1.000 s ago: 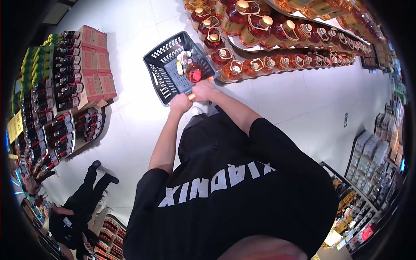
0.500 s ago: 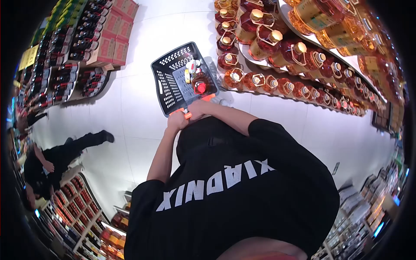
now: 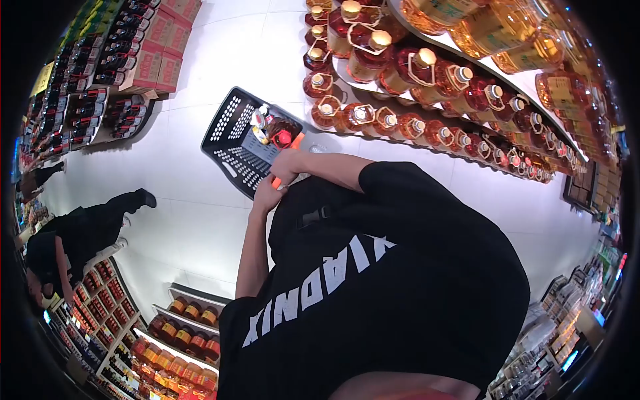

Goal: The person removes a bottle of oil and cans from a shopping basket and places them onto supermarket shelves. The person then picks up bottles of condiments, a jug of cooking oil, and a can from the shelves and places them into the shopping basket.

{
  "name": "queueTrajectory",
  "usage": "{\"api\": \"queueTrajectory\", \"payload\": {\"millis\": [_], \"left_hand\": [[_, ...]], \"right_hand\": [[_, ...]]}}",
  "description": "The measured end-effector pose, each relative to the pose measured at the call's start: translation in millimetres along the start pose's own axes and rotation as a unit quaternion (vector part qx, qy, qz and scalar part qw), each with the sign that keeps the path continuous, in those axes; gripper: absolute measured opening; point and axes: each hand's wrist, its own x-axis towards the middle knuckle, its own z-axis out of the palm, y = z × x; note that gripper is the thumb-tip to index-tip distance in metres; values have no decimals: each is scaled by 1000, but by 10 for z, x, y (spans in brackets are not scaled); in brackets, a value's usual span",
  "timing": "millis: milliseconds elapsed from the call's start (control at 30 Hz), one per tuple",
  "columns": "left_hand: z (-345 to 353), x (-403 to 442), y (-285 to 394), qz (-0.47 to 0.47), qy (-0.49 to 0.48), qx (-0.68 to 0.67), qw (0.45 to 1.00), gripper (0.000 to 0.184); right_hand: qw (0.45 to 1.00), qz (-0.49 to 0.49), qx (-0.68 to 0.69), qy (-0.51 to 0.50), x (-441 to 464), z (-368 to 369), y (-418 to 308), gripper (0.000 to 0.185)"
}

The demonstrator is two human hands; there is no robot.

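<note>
A black perforated shopping basket (image 3: 223,127) is in front of me, tilted in view. My left hand (image 3: 269,195) is closed around the near end of its orange handle (image 3: 298,142). Just beyond it, my right hand (image 3: 288,167) is wrapped around the same handle, close to the left one. Inside the basket, a dark bottle with a red cap (image 3: 283,139) lies beside several small white and yellow containers (image 3: 261,122). Their labels are too small to read.
Large amber oil bottles (image 3: 387,121) line tiered shelves on the right. At the upper left stand dark bottles (image 3: 120,60) and stacked red-brown cartons (image 3: 159,63). A person in black (image 3: 87,230) is at the left. Shelves of jars (image 3: 190,333) stand at the lower left.
The basket has swung left and turned in view, with both hands still on its handle. The shelves have shifted left, and more of the lower-left jar shelves shows.
</note>
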Motion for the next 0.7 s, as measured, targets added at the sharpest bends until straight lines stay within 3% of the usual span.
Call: {"api": "queueTrajectory", "payload": {"millis": [33,133,167,300,500,700], "left_hand": [[98,-41,87,5,29,8,1000,39],[418,-123,-31,-137,-87,-32,986,39],[380,-182,260,-199,-138,-95,966,47],[1046,-324,239,-128,-33,-22,991,54],[1676,-678,1209,-235,-20,-29,971,52],[2251,-1183,1992,-258,6,-29,966,45]], "right_hand": [[1000,-6,-9,0,-39,62,30,33],[999,3,-52,-9,-302,147,-150,34],[997,3,-69,-17,-407,202,-139,35],[993,-6,-119,-4,-776,510,-196,34],[985,-23,-155,-70,-1496,1009,-99,33],[986,-3,-149,-69,-2333,1506,-139,30]]}}
